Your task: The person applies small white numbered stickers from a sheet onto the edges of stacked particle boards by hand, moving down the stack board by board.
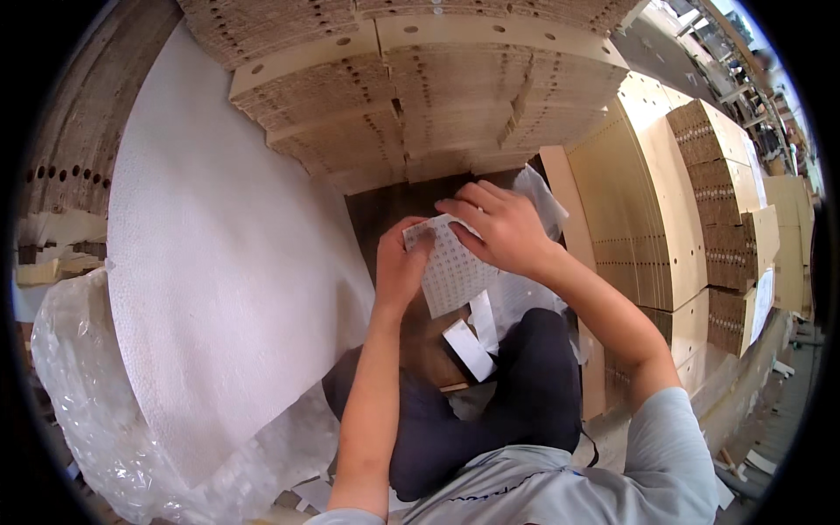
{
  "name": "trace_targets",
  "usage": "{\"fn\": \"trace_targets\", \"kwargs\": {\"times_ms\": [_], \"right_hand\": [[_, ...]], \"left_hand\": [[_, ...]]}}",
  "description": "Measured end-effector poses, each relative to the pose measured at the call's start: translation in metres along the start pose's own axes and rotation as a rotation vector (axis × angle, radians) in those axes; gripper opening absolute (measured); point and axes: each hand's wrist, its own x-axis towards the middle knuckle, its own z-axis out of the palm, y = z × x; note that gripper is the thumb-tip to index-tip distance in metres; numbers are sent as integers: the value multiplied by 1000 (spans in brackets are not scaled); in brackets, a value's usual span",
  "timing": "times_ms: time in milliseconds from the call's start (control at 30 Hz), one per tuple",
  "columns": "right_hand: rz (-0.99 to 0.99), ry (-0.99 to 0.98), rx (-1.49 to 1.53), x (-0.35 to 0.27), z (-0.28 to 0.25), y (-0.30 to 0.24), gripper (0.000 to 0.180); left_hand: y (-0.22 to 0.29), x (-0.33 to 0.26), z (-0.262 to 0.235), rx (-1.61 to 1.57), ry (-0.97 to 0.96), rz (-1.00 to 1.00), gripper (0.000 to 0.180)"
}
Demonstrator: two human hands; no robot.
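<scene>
A sheet of small labels, pale with rows of tiny print, hangs tilted between my hands above the gap between my knees. My left hand grips its upper left edge, with the thumb lying on the printed face. My right hand reaches over the top edge, its fingers bent and the thumb against the sheet. Whether a loose label is between those right fingertips is too small to make out. Below the sheet, a small white box-like piece and a white strip lie near my right knee.
A large white foam sheet leans at the left, beside crumpled clear plastic wrap. Stacked drilled chipboard panels stand ahead. More board stacks line the right side. Clear plastic film lies behind my right hand.
</scene>
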Motion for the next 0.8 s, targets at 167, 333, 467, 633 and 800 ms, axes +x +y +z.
{"fn": "trace_targets", "kwargs": {"times_ms": [167, 333, 467, 633, 800], "right_hand": [[86, -56, 104, -6, 13, 1, 18], [98, -87, 122, -3, 20, -2, 14], [22, -116, 2, -7, 21, 1, 12], [147, 145, 156, 31, -1, 7, 14], [429, 501, 97, 137, -53, 45, 10]], "left_hand": [[2, -2, 2, 21, -38, -18, 22], [-1, 1, -2, 169, -14, -3, 23], [-5, 1, 2, 195, 36, 47, 22], [-4, -2, -2, -85, 49, -69, 19], [-15, -3, 3, -3, 89, -48, 19]]}}
